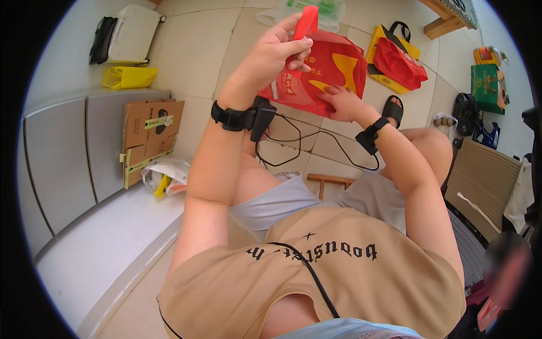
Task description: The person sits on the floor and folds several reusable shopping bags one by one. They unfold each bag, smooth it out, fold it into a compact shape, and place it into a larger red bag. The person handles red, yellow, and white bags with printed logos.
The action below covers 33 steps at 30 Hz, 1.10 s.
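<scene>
My left hand point(286, 44) is raised and grips the strap handle point(308, 21) of a red non-woven shopping bag point(338, 51). The bag hangs below the hand, with yellow shapes and writing on its face. Lower down, my right hand point(345, 103) lies against the bag's near side with its fingers spread; whether it pinches the fabric I cannot tell. A black strapped device point(264, 118) is on my left wrist and a smaller one point(367, 137) on my right. A black cable point(326, 132) loops between them.
Behind the bag, a clear plastic bag with green print point(317, 12) lies on the tiled floor. At right are a yellow-and-black bag point(374, 80) and a folded red bag point(398, 63). Flattened cardboard point(142, 127) leans on a grey cabinet point(55, 156). A wooden stool point(328, 178) shows between my legs.
</scene>
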### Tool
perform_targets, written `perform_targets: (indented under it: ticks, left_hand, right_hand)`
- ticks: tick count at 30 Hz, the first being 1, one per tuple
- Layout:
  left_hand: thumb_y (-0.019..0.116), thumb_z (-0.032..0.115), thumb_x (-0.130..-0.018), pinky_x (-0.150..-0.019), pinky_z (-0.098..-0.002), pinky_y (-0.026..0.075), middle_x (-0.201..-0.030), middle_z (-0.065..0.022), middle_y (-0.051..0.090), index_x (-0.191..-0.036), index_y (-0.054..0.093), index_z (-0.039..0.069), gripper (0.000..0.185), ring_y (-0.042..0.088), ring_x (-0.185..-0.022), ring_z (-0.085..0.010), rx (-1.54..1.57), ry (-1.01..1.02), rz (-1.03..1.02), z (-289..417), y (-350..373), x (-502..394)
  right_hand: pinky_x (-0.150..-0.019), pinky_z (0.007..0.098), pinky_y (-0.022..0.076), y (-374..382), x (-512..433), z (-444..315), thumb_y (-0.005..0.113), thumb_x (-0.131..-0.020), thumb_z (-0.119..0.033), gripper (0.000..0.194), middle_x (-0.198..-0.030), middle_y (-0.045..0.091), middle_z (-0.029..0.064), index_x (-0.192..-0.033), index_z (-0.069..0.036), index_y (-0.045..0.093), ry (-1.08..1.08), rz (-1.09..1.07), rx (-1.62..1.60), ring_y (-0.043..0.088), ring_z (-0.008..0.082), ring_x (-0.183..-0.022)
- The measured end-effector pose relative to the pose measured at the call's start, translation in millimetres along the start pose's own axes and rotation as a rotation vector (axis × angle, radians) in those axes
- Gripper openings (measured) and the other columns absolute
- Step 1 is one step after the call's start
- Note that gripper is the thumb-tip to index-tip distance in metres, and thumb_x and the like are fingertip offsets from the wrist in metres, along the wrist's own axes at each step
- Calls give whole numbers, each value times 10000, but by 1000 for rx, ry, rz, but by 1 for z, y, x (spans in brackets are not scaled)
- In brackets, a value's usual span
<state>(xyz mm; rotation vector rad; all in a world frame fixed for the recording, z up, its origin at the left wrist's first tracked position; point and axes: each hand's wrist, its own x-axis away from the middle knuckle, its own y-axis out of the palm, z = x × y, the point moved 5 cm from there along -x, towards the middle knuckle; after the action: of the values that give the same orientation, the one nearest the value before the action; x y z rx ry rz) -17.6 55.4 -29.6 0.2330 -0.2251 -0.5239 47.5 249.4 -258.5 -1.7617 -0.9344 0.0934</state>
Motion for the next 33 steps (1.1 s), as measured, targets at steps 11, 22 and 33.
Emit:
perform_targets:
  ticks: [11, 22, 33]
  left_hand:
    - [638, 105, -1049, -784, -322, 602, -810, 36, 560, -1583, 458, 82, 564, 497, -640, -49, 22, 66, 211, 3, -36, -7]
    - [607, 112, -1063, -723, -286, 524, -791, 37, 499, -1593, 447, 92, 553, 445, -614, -51, 15, 35, 388, 16, -51, -8]
    - [532, 88, -1077, -661, -264, 474, -756, 18, 447, -1624, 395, 84, 564, 379, -559, -51, -31, 34, 539, 2, -54, -26]
  right_hand:
    - [-1279, 574, 283, -37, 21, -43, 796, -835, -473, 893, -1625, 499, 208, -1615, -168, 488, -97, -258, -348, 377, 415, -1561]
    - [-1116, 479, 491, -103, 83, 265, 719, -952, -618, 887, -1511, 558, 183, -1570, -45, 442, 776, 646, -1831, 563, 305, -1348]
    - [-1158, 584, 420, 90, 14, 434, 743, -895, -676, 1031, -1591, 463, 182, -1621, -58, 349, 1304, 861, -2207, 476, 377, -1431]
